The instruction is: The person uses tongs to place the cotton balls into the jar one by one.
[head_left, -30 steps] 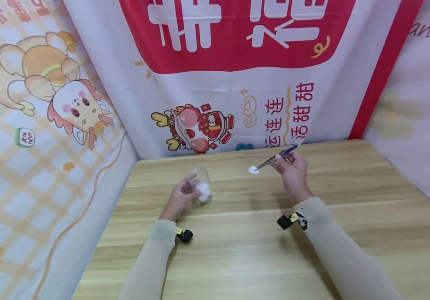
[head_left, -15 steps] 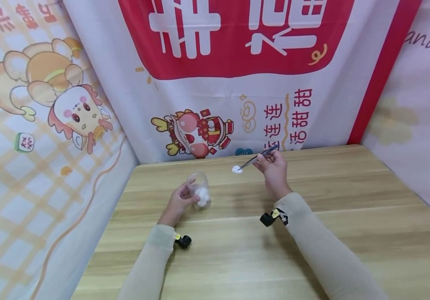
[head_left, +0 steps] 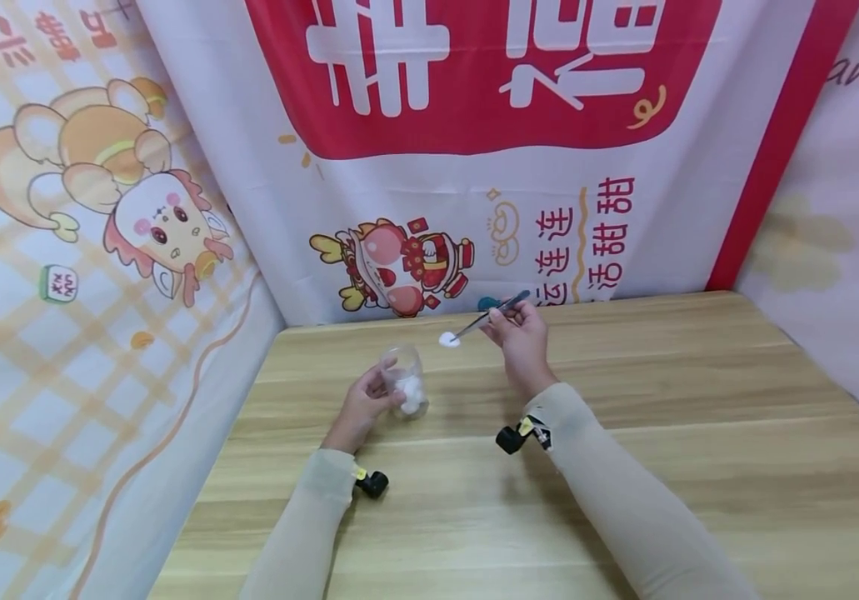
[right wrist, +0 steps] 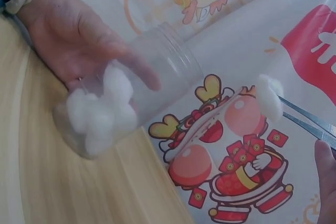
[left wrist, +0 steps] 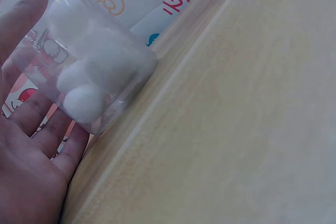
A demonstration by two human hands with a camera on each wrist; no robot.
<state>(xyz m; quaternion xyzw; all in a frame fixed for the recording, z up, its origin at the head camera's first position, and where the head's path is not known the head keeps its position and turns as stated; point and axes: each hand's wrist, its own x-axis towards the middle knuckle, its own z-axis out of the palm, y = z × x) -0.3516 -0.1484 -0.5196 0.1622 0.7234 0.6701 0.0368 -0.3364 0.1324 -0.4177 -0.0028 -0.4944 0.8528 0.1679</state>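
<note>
The left hand (head_left: 364,406) grips 1 clear plastic jar (head_left: 404,379), tilted on the wooden bench (head_left: 669,433), its open mouth turned up toward the right. Inside sit fluffy white cotton balls (right wrist: 100,111), at least 3, bunched at the bottom. The right hand (head_left: 521,340) pinches 1 pair of slim metal tweezers (head_left: 487,314), whose tips clamp 1 more cotton ball (head_left: 447,339) in the air just above and right of the jar's mouth.

White cotton balls (right wrist: 100,114); clear jar (head_left: 405,379); silver tweezers (head_left: 489,314); light wood-grain table (head_left: 661,467); red-white banner (head_left: 474,75).
</note>
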